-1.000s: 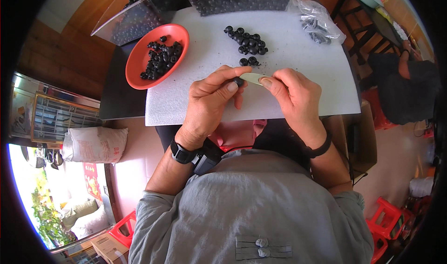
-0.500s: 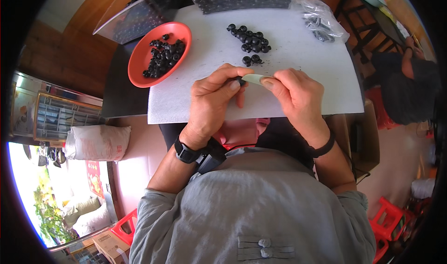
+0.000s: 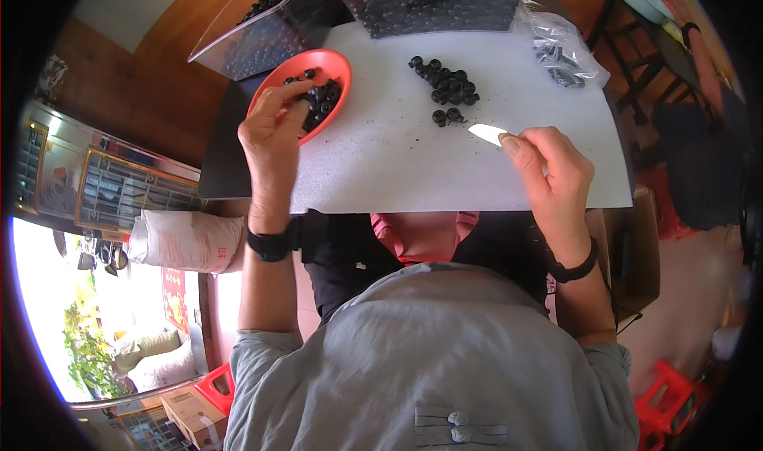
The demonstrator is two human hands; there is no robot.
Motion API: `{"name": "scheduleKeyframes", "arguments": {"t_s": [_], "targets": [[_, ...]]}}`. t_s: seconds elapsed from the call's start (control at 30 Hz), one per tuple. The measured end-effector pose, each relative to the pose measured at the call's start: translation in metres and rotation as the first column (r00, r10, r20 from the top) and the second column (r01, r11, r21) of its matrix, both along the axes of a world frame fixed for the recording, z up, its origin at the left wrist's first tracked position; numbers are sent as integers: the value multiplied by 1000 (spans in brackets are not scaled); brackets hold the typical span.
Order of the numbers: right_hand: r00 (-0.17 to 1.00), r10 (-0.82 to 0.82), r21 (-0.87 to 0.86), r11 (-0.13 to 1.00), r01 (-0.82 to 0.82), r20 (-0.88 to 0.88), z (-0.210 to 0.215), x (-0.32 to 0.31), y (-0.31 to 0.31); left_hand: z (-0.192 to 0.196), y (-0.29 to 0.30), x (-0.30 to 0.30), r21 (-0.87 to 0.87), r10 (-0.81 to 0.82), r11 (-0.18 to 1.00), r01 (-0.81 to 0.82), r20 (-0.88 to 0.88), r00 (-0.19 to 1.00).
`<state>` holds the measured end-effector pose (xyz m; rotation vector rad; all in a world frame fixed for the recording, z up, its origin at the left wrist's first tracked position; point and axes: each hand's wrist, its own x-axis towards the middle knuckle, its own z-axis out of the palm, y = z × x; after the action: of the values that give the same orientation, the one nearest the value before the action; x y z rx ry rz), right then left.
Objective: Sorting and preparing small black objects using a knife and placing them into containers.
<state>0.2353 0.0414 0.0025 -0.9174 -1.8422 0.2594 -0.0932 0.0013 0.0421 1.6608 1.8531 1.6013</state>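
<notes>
My left hand (image 3: 273, 129) is at the near left rim of the orange-red bowl (image 3: 343, 77), thumb and forefinger apart over the small black round parts (image 3: 322, 101) inside; I see nothing held between them. My right hand (image 3: 556, 169) grips a small knife (image 3: 486, 134) above the white foam sheet, its pale blade pointing left. Just beyond the blade tip, two black parts (image 3: 447, 116) lie close together. A loose cluster of several more (image 3: 453, 87) sits a little farther back, with dark crumbs scattered about.
The white foam sheet (image 3: 397, 173) covers the dark table. Clear bins of black parts (image 3: 433, 6) (image 3: 262, 38) stand at the back. A clear plastic bag (image 3: 560, 54) lies at the back right. Another person's arm (image 3: 703, 61) is at the far right.
My left hand has moved left from the knife to the bowl, and the black part it held no longer shows in its fingers. My right hand has shifted right with the knife.
</notes>
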Motion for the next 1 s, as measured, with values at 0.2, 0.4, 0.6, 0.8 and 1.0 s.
{"name": "scheduleKeyframes", "arguments": {"t_s": [0.2, 0.4, 0.6, 0.8, 1.0], "targets": [[996, -54, -69, 996, 49, -73, -9, 5, 7, -16, 24, 31, 31, -99, 991, 131, -492, 865], [997, -77, 77, 994, 76, 3, -15, 5, 11, -21, 44, 97, -107, -280, 959, 261, -477, 833], [993, -97, 158, 984, 86, 66, -14, 7, 8, -31, 52, 95, -183, -310, 951, 250, -540, 782], [987, -119, 174, 980, 99, 108, -13, 7, 5, -34, 45, 103, -104, -217, 974, 199, -670, 710], [984, -122, 176, 979, 99, 127, -15, 6, 5, -31, 37, 82, -239, -389, 910, 338, -214, 896]]}}
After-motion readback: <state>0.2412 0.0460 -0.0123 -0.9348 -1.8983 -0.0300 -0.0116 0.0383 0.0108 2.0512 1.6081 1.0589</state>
